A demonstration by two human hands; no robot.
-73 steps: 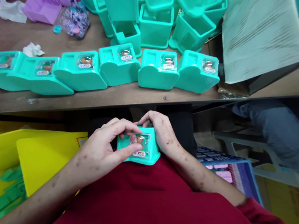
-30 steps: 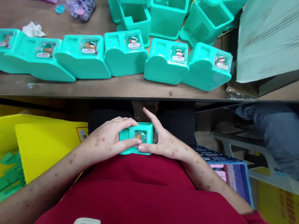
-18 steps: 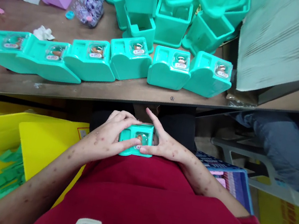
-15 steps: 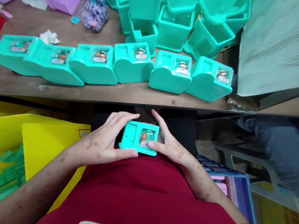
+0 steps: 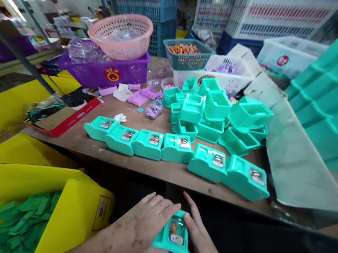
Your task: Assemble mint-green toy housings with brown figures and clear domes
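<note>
Teal moulded-plastic toy case, boxy with a clear domed window, sits clasped between the left hand and right hand, fingers wrapped around its sides.

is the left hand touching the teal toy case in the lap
Touching. The head view shows the left hand wrapped over the left edge of the teal toy case, fingers lying on its top, while the right hand holds the other side.
</note>
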